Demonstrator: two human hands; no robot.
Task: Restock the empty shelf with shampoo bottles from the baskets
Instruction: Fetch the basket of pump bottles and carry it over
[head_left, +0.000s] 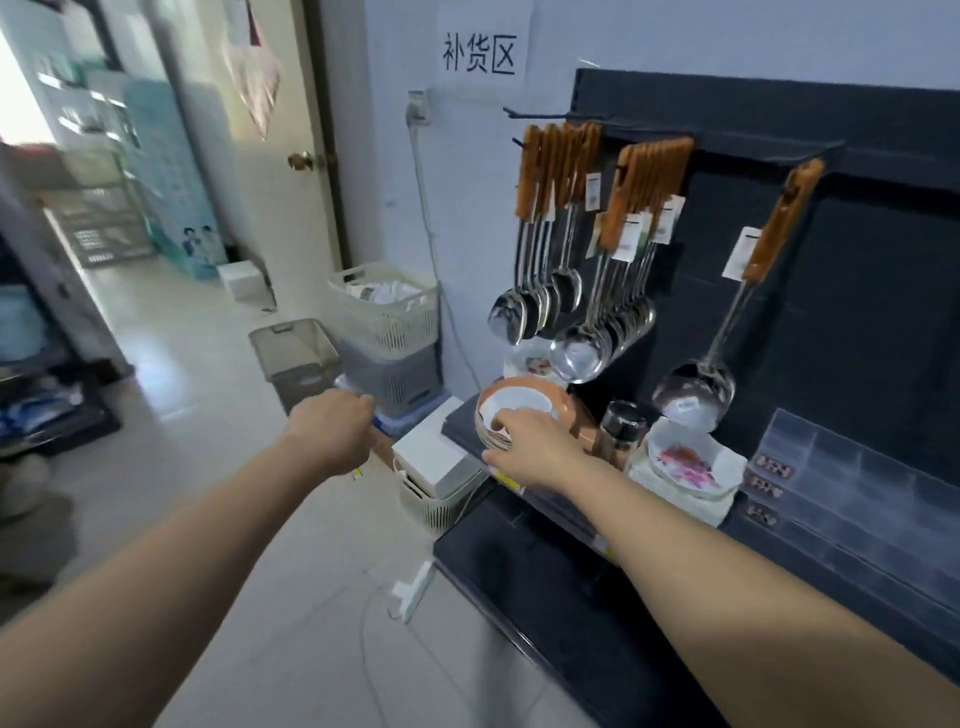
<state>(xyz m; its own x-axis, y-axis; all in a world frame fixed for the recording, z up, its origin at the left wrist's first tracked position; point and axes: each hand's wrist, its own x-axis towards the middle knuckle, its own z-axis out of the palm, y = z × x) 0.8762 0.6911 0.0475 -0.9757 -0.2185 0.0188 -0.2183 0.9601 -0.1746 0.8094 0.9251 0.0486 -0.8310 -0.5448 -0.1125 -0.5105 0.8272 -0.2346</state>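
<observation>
Both bare arms are stretched forward. The left hand (332, 434) has its fingers curled inward, but I cannot tell if they close on something, because the fingertips are blurred against the crates behind. The right hand (535, 444) has its fingers loose and spread. It lies over the stack of orange-rimmed white bowls (519, 400) and grasps nothing, probably only for balance.

At twelve o'clock from the left hand stands a cream slotted plastic basket (387, 322) on top of a grey slotted basket (395, 376). Stacked against the wall in this way, they leave the floor free for walking. At eleven o'clock stands a taupe open basket (298, 358). The cream basket holds white things, but they are too blurred to name, so no shampoo bottle can be seen clearly.

At five o'clock from the right hand lies the dark bare lower shelf board (545, 597), which I judge is the place for the restocking. Steel ladles with wooden handles (582, 353) hang from hooks above the bowls so that buyers can see them. It seems that the fetching has not yet begun.
</observation>
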